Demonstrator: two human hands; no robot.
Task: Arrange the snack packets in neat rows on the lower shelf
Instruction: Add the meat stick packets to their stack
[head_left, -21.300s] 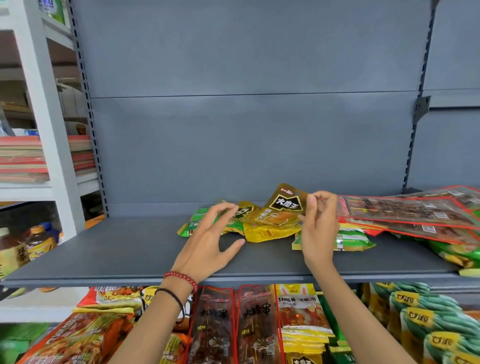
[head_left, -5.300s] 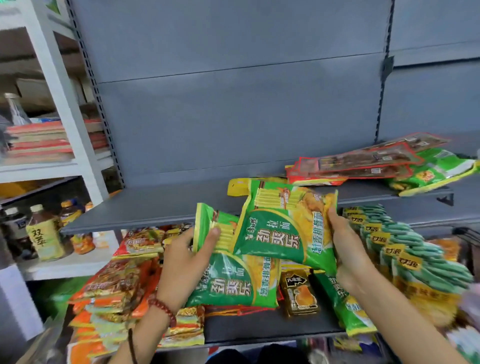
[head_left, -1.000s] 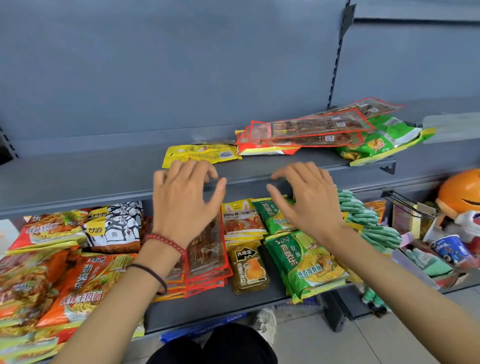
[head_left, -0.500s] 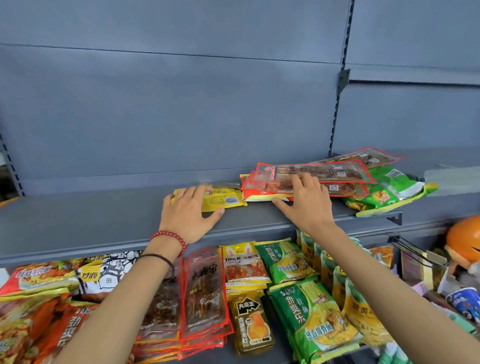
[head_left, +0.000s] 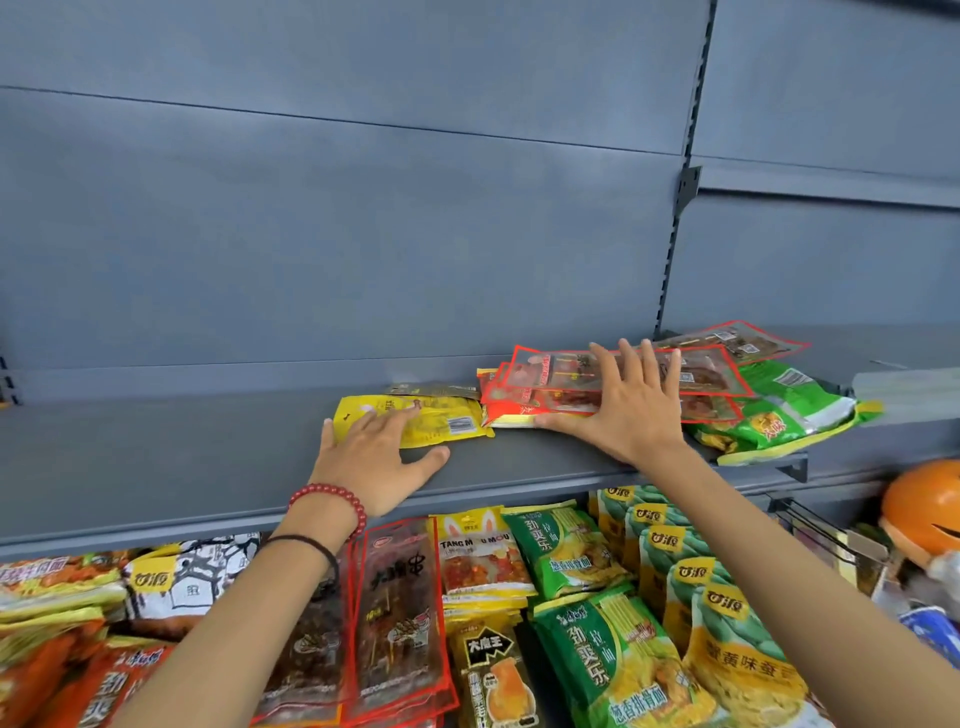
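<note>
Left fingers (head_left: 387, 423) straight, slightly apart, flat on the yellow packet (head_left: 452, 423) mid-frame. Right fingers (head_left: 631, 364) spread wide, pressing the red-edged packets (head_left: 550, 382) just right of it. A second ago both hands hovered lower, off the upper shelf (head_left: 156, 467). Now left hand (head_left: 371, 462) and right hand (head_left: 634, 415) rest on it. Likely gathering these strays for the rowed packets (head_left: 483, 566) beneath.

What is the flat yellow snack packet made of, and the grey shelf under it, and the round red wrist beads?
The flat yellow snack packet looks like thin glossy plastic film: it shines and wrinkles. The grey shelf seems painted metal, smooth and matte, with a thin front edge. The round red wrist beads are shiny and hard-looking, maybe glass, stone or plastic.
</note>
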